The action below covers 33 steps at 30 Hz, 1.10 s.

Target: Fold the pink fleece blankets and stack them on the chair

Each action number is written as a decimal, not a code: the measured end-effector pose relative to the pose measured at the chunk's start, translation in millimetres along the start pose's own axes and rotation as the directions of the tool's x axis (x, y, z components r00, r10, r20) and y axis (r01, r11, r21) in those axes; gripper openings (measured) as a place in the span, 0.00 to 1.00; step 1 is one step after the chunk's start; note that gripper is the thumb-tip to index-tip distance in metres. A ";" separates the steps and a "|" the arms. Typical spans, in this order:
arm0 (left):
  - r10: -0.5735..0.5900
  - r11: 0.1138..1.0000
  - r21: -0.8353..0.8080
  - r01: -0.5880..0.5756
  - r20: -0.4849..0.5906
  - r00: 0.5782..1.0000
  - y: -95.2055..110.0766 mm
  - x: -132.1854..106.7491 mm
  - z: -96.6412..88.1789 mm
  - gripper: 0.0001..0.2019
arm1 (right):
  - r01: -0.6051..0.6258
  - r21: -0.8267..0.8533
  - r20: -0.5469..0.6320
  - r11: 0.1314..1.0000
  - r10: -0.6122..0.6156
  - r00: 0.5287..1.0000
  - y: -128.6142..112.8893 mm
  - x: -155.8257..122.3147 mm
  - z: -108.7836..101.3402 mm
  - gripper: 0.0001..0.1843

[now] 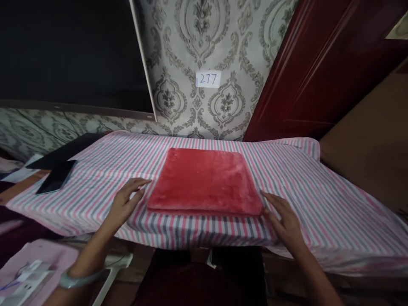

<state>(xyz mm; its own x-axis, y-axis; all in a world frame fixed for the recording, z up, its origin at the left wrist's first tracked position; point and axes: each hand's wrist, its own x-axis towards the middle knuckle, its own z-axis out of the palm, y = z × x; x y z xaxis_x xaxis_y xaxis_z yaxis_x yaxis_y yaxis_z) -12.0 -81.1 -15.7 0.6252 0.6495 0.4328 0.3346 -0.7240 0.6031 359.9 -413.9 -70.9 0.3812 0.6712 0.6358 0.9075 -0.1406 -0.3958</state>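
Observation:
A folded red plush cloth [205, 180] lies flat in the middle of a table covered by a pink, grey and white striped sheet [318, 204]. My left hand [126, 202] rests open on the sheet just left of the cloth's near left corner, fingers stretched toward it. At the cloth's near right corner my right hand [285, 223] lies open, fingertips touching or almost touching the edge. Neither hand holds anything.
A dark tablet-like slab [55, 178] and a black board [68, 151] lie at the table's left end. A paper label reading 277 [208, 79] is stuck on the patterned wall. A dark red door [321, 72] stands at right. A white power strip [24, 282] sits low left.

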 end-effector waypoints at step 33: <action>-0.180 0.815 0.577 0.057 0.160 0.971 38.6 147.1 150.3 0.36 | -0.152 -0.459 0.284 0.875 0.307 0.908 -19.3 164.2 141.8 0.32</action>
<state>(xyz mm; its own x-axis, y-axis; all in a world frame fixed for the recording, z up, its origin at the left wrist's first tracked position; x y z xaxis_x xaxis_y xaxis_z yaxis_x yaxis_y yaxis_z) 198.8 -48.5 -29.5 0.6590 0.7238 0.2043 0.7146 -0.6873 0.1299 380.0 -197.8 -52.9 0.5749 0.7732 0.2678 0.8172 -0.5594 -0.1390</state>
